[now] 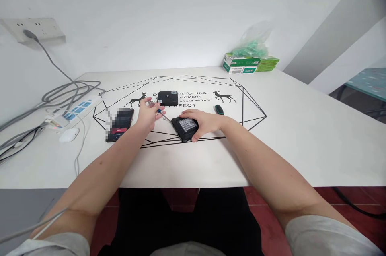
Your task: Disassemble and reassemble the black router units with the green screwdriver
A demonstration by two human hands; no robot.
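My left hand [148, 114] is closed around a screwdriver [163, 115] with a clear and blue handle. Its thin metal shaft slants down to the right, and the tip meets the left edge of a small black box-shaped device [185, 128] with a white printed label. Over the device's right side lies my right hand [202, 121], fingers and thumb gripping it against the table. Behind them a black flat panel [168, 98] with small stickers rests on the printed table. The exact contact point of the screwdriver tip is too small to make out.
A dark phone [120, 124] lies left of my left hand. Further left are a power strip [83, 107], cables, and a white rounded case [69, 135]. A dark teal-edged tool [219, 109] sits right of the device. Green-and-white boxes [241, 64] under a plastic bag stand at the back.
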